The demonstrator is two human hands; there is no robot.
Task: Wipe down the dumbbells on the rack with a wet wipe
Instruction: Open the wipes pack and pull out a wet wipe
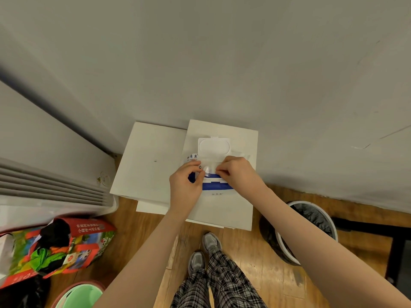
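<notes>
Head view. The wet-wipe pack [214,174], blue and white, lies on the larger of two overlapping white boxes [222,210] set against the wall, its flip lid [214,147] swung open toward the wall. Both hands meet over the pack's opening: the left hand [185,185] rests on the pack's left part with its thumb and forefinger pinching at the opening, and the right hand [236,172], on the pack's right part, pinches the edge of a wipe [210,168] showing there. Each grip is therefore narrow, closed on thin material.

Step in hand, as judged: drawing out a wipe, the opening step. No dumbbells or rack appear in view, so wiping has not begun.

Next move, as judged: steady the pack, pull the sheet free, close the lid, then turn away from the pack to find the rack.

Right of the pack stands a lined bin [311,232].
</notes>
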